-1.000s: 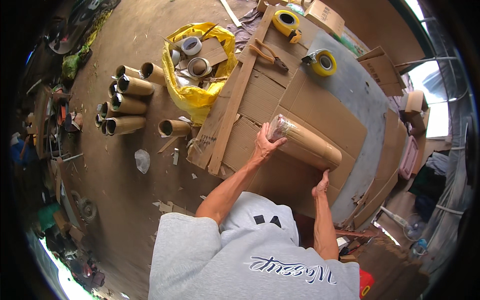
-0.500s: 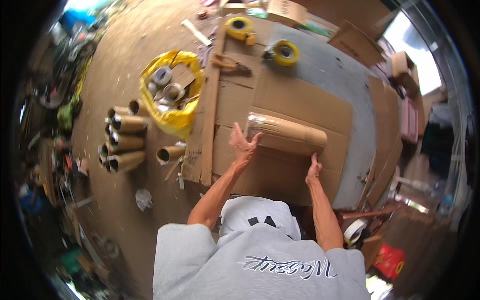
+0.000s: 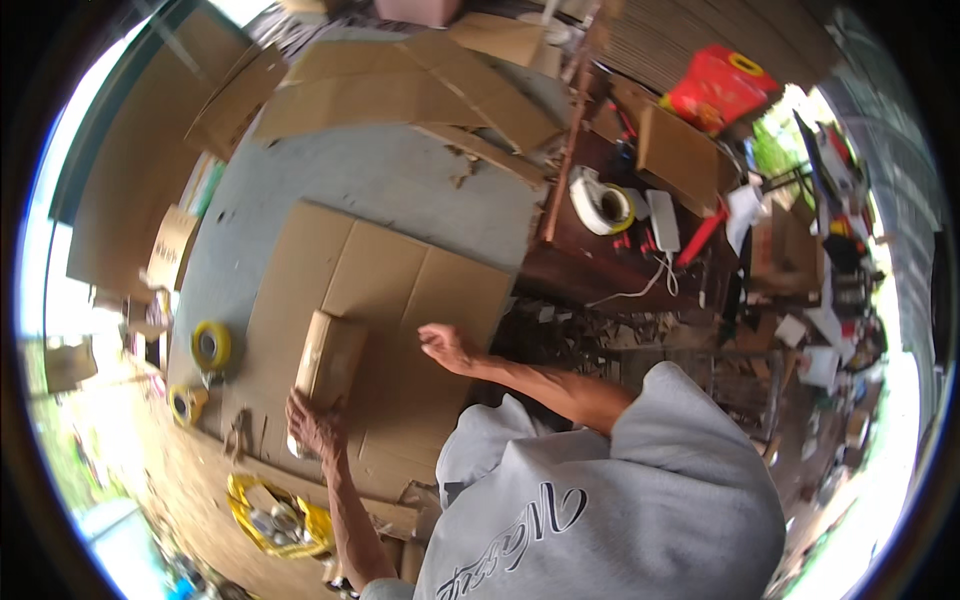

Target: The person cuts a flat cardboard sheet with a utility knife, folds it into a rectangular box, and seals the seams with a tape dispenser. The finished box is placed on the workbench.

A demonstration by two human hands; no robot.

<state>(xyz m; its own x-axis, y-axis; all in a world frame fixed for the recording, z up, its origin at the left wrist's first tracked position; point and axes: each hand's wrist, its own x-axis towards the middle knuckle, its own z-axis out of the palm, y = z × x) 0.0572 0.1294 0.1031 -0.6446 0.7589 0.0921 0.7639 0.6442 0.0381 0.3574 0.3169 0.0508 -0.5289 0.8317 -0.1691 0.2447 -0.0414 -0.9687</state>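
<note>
A long, narrow cardboard package (image 3: 318, 350) with shiny tape on it lies on a flat cardboard sheet (image 3: 385, 275). My left hand (image 3: 316, 425) is closed around the package's near end, its fingers across the top. Apart from the package, to its right, my right hand (image 3: 447, 348) is above the same sheet. Its fingers are loosely bent and apart, and nothing shows in them.
Two yellow tape rolls (image 3: 209, 346) and pliers (image 3: 237, 434) are on the table's left side. A yellow bag (image 3: 280, 515) of scraps stands below. Flattened cardboard (image 3: 390, 85) covers the far side. A white tape roll (image 3: 602, 205) rests on a dark surface at right.
The view has swung to the right. My right hand has come off the package, while my left hand has stayed at its end and now grips it.
</note>
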